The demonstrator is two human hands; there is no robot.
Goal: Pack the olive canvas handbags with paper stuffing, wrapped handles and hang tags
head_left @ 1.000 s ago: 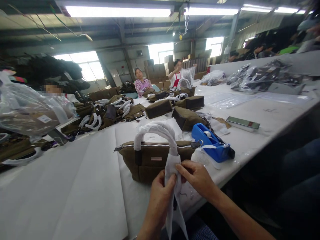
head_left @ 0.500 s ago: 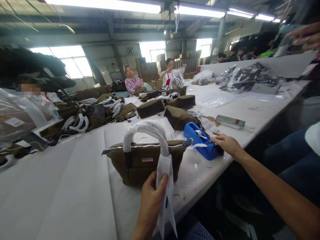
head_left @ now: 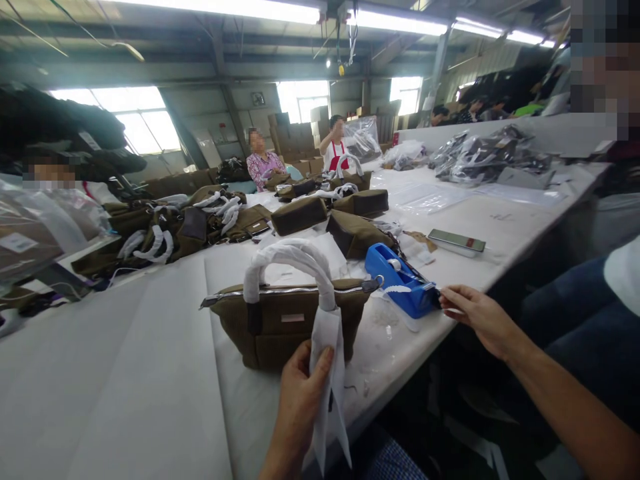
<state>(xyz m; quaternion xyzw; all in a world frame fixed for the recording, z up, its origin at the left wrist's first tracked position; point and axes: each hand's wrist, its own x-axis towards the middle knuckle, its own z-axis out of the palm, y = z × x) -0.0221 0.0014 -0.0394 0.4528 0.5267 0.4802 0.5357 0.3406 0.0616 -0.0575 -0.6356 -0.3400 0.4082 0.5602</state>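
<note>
An olive-brown handbag (head_left: 287, 345) with a zipped top stands upright on the table in front of me. White paper is wound round its raised handles (head_left: 295, 250). My left hand (head_left: 300, 393) pinches the loose tail of this wrapping paper (head_left: 328, 330) against the bag's front, and two ends hang below the fingers. To the right of the bag sits a blue tape dispenser (head_left: 393, 270). Just off its near right end, my right hand (head_left: 483, 319) has thumb and fingers pinched on the end of a short strip of tape, which is hard to see.
More olive bags (head_left: 300, 215) with wrapped handles lie across the table's back and left. A flat greenish case (head_left: 457, 240) rests behind the dispenser. Plastic-wrapped goods (head_left: 490, 157) are heaped at the far right. Co-workers sit across the table, and another person is close on my right.
My right hand has moved from the dispenser's end outward to the right, its fingers now pinched together. My left hand keeps its hold on the paper. The co-worker's hand at upper right is gone.
</note>
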